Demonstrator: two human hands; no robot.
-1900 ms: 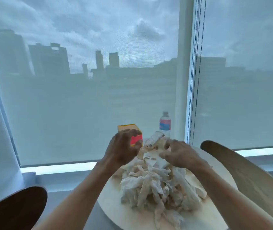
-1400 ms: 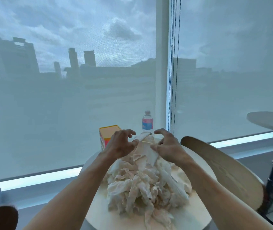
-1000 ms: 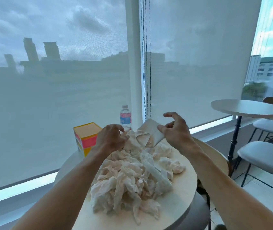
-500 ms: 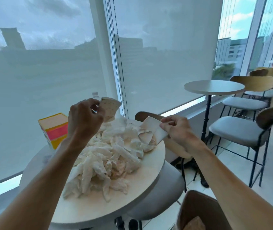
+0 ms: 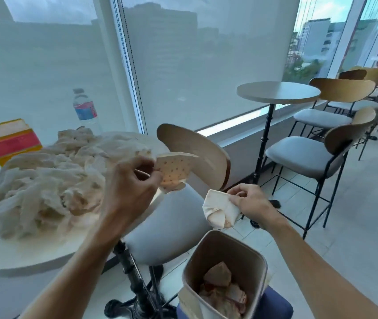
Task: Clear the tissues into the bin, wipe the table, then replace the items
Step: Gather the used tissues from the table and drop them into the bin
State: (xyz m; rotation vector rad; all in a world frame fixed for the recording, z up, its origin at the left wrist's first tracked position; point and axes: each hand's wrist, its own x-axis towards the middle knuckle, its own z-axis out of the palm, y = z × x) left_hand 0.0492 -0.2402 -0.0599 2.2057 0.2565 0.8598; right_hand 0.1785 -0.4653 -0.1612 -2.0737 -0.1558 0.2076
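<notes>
A big heap of crumpled white tissues (image 5: 45, 180) covers the round pale table (image 5: 22, 256) at the left. My left hand (image 5: 130, 185) pinches a flat dotted tissue (image 5: 174, 171) just past the table's right edge. My right hand (image 5: 250, 203) grips a folded, stained tissue (image 5: 220, 210) in the air directly above the brown bin (image 5: 227, 254). The bin stands on the floor at the bottom centre and holds several used tissues. A red and yellow box (image 5: 10, 141) and a water bottle (image 5: 85, 109) stand at the table's far side.
A grey-seated chair with a wooden back (image 5: 194, 153) stands between the table and the bin. A second round table (image 5: 277, 92) and several chairs (image 5: 316, 155) fill the right side. Shaded windows run along the back. Something blue (image 5: 277, 305) sits beside the bin.
My view has swung right and down, and the bin has come fully into sight. Both hands carried their tissues off the table; the right one has dropped lower, to above the bin.
</notes>
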